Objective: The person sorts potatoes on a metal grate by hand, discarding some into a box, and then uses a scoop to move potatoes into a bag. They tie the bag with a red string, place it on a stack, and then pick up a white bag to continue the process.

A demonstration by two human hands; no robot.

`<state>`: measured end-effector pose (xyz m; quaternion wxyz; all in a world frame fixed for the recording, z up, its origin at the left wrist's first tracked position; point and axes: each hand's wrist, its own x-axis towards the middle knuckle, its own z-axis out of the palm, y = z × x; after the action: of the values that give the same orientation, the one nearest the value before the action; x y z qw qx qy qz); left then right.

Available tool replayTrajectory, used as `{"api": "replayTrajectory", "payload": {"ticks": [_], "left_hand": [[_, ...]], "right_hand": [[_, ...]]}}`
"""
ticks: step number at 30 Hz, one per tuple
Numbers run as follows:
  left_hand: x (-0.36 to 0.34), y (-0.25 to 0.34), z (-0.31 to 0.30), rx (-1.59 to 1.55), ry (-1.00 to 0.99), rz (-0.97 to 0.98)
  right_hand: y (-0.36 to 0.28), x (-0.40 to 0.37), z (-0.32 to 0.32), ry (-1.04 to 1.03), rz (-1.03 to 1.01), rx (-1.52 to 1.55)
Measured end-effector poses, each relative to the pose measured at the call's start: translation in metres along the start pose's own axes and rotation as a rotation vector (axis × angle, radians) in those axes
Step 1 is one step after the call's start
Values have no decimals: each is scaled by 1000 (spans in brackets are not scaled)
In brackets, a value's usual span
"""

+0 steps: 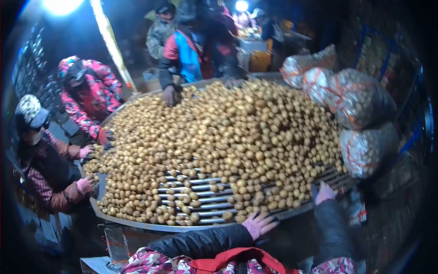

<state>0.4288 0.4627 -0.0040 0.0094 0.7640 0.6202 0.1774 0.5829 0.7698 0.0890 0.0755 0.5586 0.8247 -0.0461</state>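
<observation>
A broad heap of potatoes (219, 132) covers most of a slatted metal sorting table (207, 194). My left hand (259, 224), in a pink glove with dark fingers, is at the table's near rim, with its fingers spread and nothing in them. Farther right, my right hand (324, 192) in a like glove is over the near right rim, beside the bare slats. Its fingers show only in part; they look stretched apart, and I see no potato in them. Loose potatoes lie on the slats just beyond my left hand.
Stuffed clear sacks (360, 98) with red-orange netting are stacked at the right edge. Two co-workers (48, 160) (89, 93) reach in from the left. Another person's dark glove (171, 95) touches the heap's far side. A bright pole (112, 43) rises behind.
</observation>
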Motion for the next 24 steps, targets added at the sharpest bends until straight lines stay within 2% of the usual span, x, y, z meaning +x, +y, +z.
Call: {"api": "replayTrajectory", "payload": {"ticks": [1, 3, 6, 11, 13, 14, 16, 18, 20, 22, 24], "left_hand": [[18, 5, -3, -12, -89, -14], [38, 13, -18, -99, -87, -15], [47, 13, -16, -104, -56, -3], [44, 1, -19, -37, 50, 46], [39, -10, 0, 43, 133, -18], [32, -15, 14, 112, 164, -61], [17, -30, -3, 65, 91, -64], [-4, -40, -31, -12, -9, -163], [-28, -64, -45, 40, -103, -179], [-55, -78, -62, 51, -65, -226], [-83, -89, -82, 35, -62, -297]], "right_hand": [[-5, -7, -4, 4, -55, -17], [-10, -6, 15, 91, -185, -22], [-40, -12, 18, -89, 1, 28], [-79, -29, 18, -242, 28, 168], [-110, -52, 17, -238, 6, 301], [-126, -61, 23, -248, -6, 338], [-161, -83, 24, -234, -23, 311], [-185, -89, 50, -191, -121, 466], [-223, -107, 43, -278, -82, 471], [-250, -121, 61, -226, -118, 527], [-281, -135, 64, -271, -136, 572]]}}
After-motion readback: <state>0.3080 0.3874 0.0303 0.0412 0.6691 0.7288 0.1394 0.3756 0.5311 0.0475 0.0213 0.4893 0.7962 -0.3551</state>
